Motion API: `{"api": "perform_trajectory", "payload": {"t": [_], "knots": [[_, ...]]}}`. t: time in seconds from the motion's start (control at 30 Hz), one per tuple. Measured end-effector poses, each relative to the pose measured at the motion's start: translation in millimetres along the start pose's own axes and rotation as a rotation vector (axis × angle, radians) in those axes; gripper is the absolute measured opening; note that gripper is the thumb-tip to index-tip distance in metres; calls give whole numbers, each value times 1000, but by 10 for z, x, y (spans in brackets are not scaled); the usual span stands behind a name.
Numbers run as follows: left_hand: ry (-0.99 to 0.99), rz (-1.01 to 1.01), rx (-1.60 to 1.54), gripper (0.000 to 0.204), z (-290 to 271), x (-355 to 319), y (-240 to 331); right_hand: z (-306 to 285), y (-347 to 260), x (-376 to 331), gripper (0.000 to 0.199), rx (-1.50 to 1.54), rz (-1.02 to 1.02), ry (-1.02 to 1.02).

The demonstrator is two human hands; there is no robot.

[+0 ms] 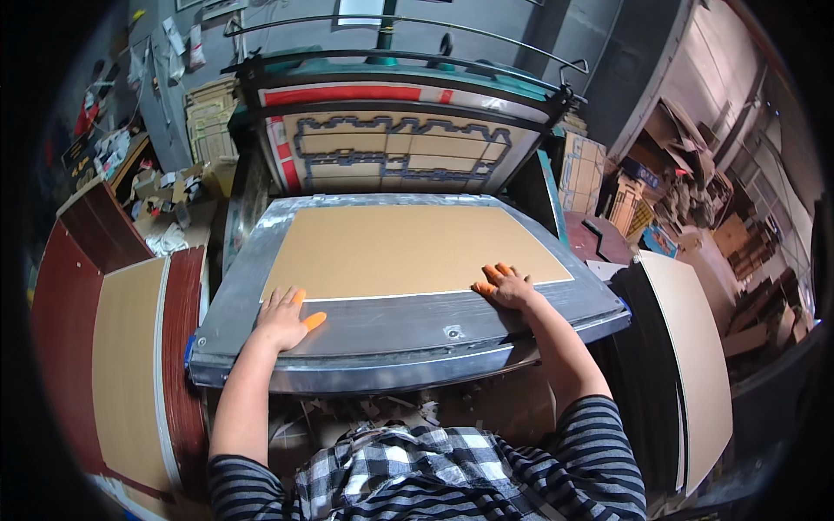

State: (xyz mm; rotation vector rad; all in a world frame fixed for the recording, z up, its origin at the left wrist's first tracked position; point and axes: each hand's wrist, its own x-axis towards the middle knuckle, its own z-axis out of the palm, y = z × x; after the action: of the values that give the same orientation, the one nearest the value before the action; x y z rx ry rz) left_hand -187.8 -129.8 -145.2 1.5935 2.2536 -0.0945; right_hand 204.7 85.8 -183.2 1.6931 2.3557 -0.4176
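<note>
Checked cloth (382, 464) lies nearest; our left hand (281, 321) and right hand (508, 289), fingers spread and clutching nothing, rest at the near edge of the tan sheet (400, 252) on the metal bed (391, 323); we seem to be aligning it, and should probably lift clear next.

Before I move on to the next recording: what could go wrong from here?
Pinching: the left hand and right hand lie flat between the bed and the raised die board, so they could be caught if the press closed.

Misalignment: the sheet lies loose-looking on smooth metal; an uneven push at its near edge might skew it.

Slipping: the orange covers on some fingers might come off.
</note>
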Motion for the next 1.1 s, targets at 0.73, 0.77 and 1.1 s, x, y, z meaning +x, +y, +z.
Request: {"api": "perform_trajectory", "payload": {"t": [0.73, 0.77, 1.1], "knots": [[-84, 455, 69, 82, 391, 488, 1355, -432, 156, 476, 76, 65, -103, 7], [-82, 434, 55, 82, 380, 454, 1335, -619, 6, 486, 77, 70, -122, 215], [104, 483, 157, 82, 569, 567, 1220, -3768, -1775, 706, 91, 100, -363, 1096]]}}
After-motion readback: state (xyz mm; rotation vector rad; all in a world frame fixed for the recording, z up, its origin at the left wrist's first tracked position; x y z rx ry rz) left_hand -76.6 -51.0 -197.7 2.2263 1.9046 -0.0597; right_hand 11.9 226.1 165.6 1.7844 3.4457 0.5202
